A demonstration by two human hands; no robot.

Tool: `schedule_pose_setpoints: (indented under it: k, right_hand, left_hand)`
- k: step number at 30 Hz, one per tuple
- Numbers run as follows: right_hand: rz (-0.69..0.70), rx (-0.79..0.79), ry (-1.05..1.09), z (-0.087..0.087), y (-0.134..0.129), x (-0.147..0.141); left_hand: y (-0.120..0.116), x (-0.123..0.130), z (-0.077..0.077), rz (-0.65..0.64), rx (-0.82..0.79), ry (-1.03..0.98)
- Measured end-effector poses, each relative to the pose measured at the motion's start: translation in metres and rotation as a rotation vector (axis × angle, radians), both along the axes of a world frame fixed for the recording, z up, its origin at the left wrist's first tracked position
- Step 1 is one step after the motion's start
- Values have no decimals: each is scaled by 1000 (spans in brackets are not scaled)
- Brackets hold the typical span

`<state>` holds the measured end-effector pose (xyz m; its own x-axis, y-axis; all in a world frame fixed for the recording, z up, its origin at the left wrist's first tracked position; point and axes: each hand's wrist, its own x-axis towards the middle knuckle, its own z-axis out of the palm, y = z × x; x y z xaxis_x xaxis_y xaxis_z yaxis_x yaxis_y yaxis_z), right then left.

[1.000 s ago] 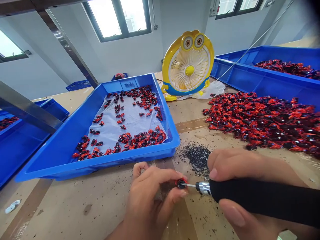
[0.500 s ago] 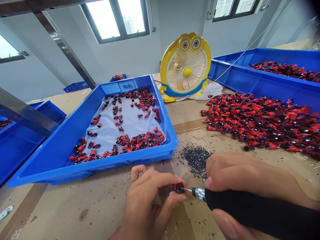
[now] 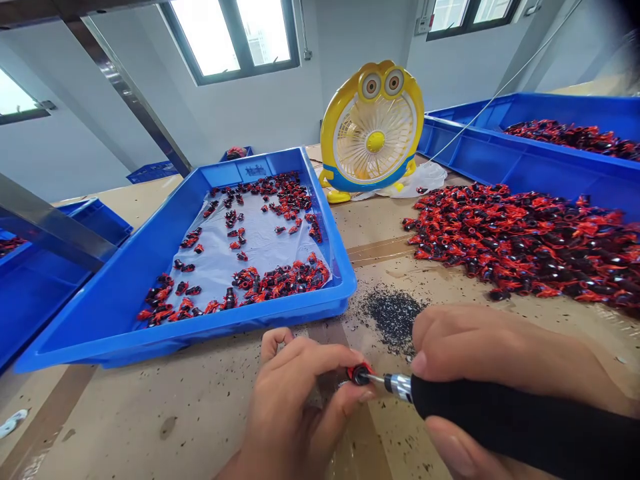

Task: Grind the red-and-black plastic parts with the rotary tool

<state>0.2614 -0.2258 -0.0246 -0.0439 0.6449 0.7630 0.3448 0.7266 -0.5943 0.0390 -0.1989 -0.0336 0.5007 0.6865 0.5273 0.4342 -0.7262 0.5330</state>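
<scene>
Between thumb and forefinger, my left hand [image 3: 300,393] pinches a small black and red part [image 3: 359,374] low in the middle of the view. My right hand [image 3: 490,360] is wrapped round a black electric screwdriver [image 3: 520,417] that comes in from the right. The screwdriver's thin tip reaches into the round opening of the part. Just beyond the hands, a heap of small black scraps [image 3: 393,315] lies on the brown table covering [image 3: 200,407].
A blue tray [image 3: 220,333] at the left holds many black and red parts. A large pile of them [image 3: 525,243] lies at the right, before another blue tray [image 3: 500,147]. A yellow fan [image 3: 375,141] stands at the back, and a metal post [image 3: 125,87] crosses the upper left.
</scene>
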Motion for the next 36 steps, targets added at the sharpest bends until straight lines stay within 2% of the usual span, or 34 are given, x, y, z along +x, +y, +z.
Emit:
schedule_pose_setpoints:
  k: [14, 23, 36]
  right_hand:
    - [7, 3, -33, 4, 2, 1]
    - [-19, 53, -16, 5, 4, -1]
    - [-34, 4, 23, 6, 1, -8]
  left_hand:
    - [-1, 5, 4, 28, 30, -28]
    - [-5, 1, 1, 29, 7, -33]
    - [-4, 0, 2, 24, 25, -13]
